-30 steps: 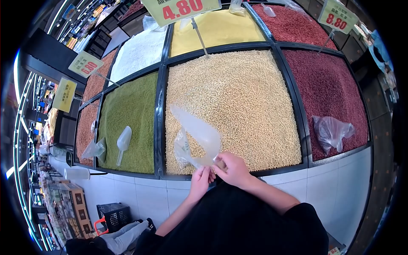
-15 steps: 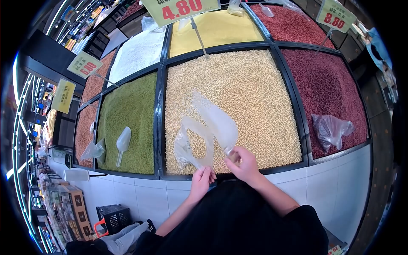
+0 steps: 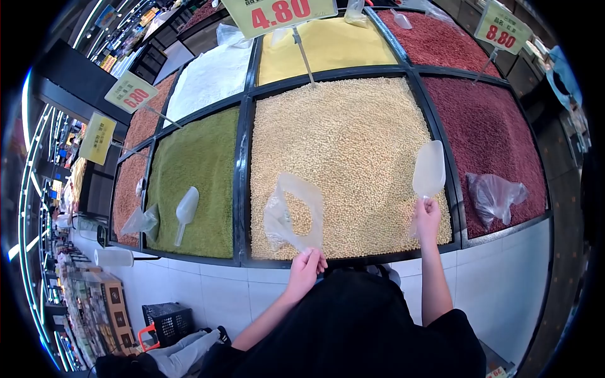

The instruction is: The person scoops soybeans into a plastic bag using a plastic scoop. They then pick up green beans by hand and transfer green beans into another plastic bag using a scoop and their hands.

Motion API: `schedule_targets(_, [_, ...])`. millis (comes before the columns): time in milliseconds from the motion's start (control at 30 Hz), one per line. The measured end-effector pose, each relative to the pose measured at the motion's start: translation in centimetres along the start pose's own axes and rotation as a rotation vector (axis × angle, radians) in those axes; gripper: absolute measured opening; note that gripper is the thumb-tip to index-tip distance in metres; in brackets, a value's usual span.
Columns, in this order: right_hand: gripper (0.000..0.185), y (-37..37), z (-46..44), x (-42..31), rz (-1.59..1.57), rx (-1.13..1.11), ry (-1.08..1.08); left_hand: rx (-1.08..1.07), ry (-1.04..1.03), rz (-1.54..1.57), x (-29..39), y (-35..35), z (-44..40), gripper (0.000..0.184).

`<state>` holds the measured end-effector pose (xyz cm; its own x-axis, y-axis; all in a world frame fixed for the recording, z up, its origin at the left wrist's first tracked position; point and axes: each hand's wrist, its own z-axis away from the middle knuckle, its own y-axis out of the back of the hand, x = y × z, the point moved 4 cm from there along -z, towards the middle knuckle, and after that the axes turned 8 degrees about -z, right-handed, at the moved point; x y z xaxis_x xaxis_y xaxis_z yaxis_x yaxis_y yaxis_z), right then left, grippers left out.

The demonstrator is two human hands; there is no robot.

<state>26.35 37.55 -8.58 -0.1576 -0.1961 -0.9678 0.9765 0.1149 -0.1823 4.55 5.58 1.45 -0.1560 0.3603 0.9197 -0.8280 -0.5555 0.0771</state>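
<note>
My left hand (image 3: 307, 267) pinches the lower end of a clear plastic bag (image 3: 312, 217), which lies open over the near left part of the pale beans (image 3: 359, 145). My right hand (image 3: 428, 217) is closed round the handle of a translucent white scoop (image 3: 429, 169). That scoop is at the right side of the pale bean bin, close to the black divider (image 3: 449, 183), with its blade pointing away from me. No beans can be made out in the scoop.
Left is a green bean bin (image 3: 211, 151) with another scoop (image 3: 186, 206). A crumpled bag (image 3: 496, 196) lies on dark red beans (image 3: 485, 132) at right. Price signs (image 3: 280, 14) stand over the bins. A person's legs (image 3: 189, 354) and a black basket (image 3: 167, 321) are at lower left.
My right hand has moved away from my left hand to the right, carrying the scoop to the bin's right side. My left hand still holds the bag in nearly the same place.
</note>
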Motion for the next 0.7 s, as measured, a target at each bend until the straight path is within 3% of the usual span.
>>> schedule_targets(200, [0.016,-1.0,-2.1,1.1,0.158,-0.027,0.059,0.000,0.002,0.006,0.1,0.2,0.0,0.028])
schedule_targets(700, [0.018,-9.6,0.1,2.1,0.062,-0.276,-0.089,-0.012,-0.003,0.005,-0.1,0.4,-0.3,0.030])
